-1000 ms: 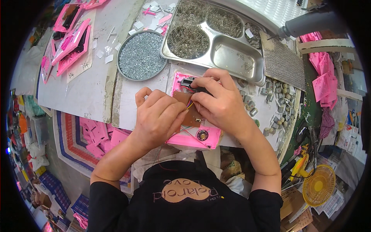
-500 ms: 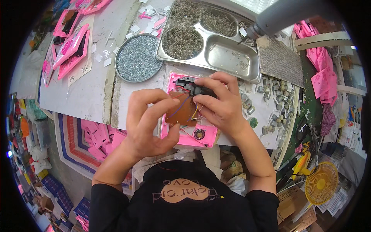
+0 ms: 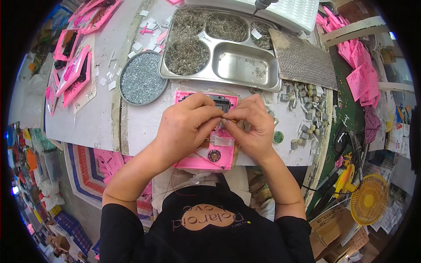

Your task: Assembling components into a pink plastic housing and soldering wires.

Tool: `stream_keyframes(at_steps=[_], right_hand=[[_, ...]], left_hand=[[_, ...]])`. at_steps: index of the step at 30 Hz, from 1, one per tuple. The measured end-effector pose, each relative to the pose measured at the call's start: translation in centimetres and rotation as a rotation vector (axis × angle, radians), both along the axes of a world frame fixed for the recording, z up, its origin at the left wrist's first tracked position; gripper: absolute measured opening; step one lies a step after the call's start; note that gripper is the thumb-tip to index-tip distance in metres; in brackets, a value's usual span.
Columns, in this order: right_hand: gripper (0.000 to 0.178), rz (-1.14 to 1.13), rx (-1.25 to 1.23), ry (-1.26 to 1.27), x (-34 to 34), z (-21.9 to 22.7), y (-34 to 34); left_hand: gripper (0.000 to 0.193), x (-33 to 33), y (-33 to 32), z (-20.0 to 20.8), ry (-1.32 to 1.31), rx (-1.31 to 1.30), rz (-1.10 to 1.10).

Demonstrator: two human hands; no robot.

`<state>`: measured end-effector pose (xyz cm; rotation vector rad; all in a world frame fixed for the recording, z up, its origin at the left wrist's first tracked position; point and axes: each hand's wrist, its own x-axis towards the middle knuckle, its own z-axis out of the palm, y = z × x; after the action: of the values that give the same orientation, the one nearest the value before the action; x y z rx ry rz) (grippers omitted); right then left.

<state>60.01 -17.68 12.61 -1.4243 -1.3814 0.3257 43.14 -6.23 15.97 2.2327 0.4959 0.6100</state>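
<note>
A pink plastic housing [image 3: 193,162] lies on the table in front of me. A black plastic part [image 3: 225,103] is at its far end, and a small round speaker [image 3: 214,155] sits at its near end. Over the middle of the housing, my left hand [image 3: 186,122] and my right hand [image 3: 254,127] meet with fingertips pinched together. What they pinch is too small and too covered to name; a bit of yellow shows by the right fingertips. The left hand hides most of the brown board. A thin red wire [image 3: 172,182] trails off the housing's near left side.
Beyond the housing stands a metal compartment tray [image 3: 210,78] with springs. A round dish [image 3: 144,101] of small metal pieces is left of it. Small grey blocks [image 3: 302,127] lie right, near a textured grey mat [image 3: 302,59]. Overhead hangs a tool tip [image 3: 261,4]. Pink assemblies [image 3: 79,74] lie far left.
My left hand has moved right across the brown board to meet my right hand. My right fingers have left the black part and now pinch beside the left. The whole view has shifted slightly.
</note>
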Motion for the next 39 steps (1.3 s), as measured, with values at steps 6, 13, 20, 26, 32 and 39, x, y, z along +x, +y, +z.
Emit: stream_keyframes(at_steps=[6,13,20,26,32,39], right_hand=[[0.019,-0.011,-0.004,0.076,-0.1,0.3,-0.9],[0.018,-0.479,-0.042,0.061,5.3,1.5,-12.3],[0.024,-1.045,0.316,0.897,15.6,2.2,-28.5],[0.038,-1.101,0.248,0.604,21.8,2.4,-30.5],[0.027,-1.309,0.444,0.359,15.9,4.7,-33.6],[0.037,-0.8,0.175,0.468,3.6,2.4,-20.1]], left_hand=[[0.011,0.2,-0.3,-0.6,-0.075,-0.122,-0.029],[0.013,-0.2,-0.9,-0.6,-0.007,0.211,-0.006],[0.015,0.5,-2.2,-1.4,-0.006,0.331,0.061],[0.016,0.8,-2.5,-1.1,0.045,0.318,0.071],[0.017,0.4,-2.4,-1.6,0.097,0.227,0.099],[0.017,0.7,-2.3,-1.7,0.06,0.206,0.081]])
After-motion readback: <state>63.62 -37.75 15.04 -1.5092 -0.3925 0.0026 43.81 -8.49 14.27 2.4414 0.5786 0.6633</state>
